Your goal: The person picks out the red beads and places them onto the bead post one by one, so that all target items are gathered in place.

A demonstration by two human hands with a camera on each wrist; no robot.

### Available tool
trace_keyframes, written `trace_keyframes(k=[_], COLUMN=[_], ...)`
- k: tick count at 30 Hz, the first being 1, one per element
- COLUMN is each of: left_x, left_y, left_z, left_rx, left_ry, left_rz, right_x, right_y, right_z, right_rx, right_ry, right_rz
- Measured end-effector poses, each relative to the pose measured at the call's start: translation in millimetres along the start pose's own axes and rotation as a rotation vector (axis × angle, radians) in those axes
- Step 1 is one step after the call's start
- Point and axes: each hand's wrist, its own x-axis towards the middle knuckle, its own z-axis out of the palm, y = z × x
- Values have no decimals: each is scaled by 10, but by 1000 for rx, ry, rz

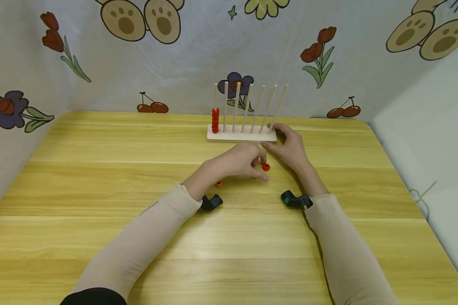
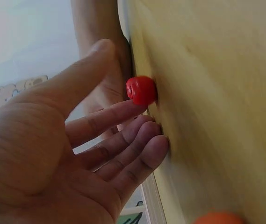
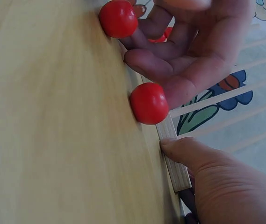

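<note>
A pale wooden peg stand (image 1: 241, 136) with several upright pegs stands near the table's back edge. Red beads (image 1: 215, 121) are stacked on its leftmost peg. My right hand (image 1: 290, 148) grips the stand's right end, the thumb on the front edge of the base (image 3: 177, 172) and fingers behind. In front of the stand, my left hand (image 1: 244, 161) reaches over the table. Its index fingertip is at a loose red bead (image 2: 143, 90), with the thumb apart from it. Another red bead (image 1: 218, 184) lies by the left wrist, partly hidden by it.
The wooden table (image 1: 229, 254) meets a patterned cloth backdrop (image 1: 198, 63) just behind the stand. A white surface (image 1: 423, 135) lies beyond the table's right edge. Both wrists wear small black cameras (image 1: 297, 200).
</note>
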Motion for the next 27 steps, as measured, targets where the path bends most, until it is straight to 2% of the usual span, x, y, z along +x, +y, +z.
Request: trace_keyframes(k=[8, 22, 24, 27], left_x=[-13, -35, -41, -58], left_y=[98, 41, 32, 10], left_z=[18, -38, -50, -93], left_rx=[47, 91, 91, 86], left_ry=[-30, -17, -3, 49], left_rz=[-14, 15, 10, -3], right_x=[-6, -3, -8, -13], right_y=[-9, -35, -33, -30], right_z=[-11, -9, -10, -7], right_rx=[4, -4, -5, -11], right_ry=[-5, 3, 4, 3], right_rz=[8, 16, 16, 16])
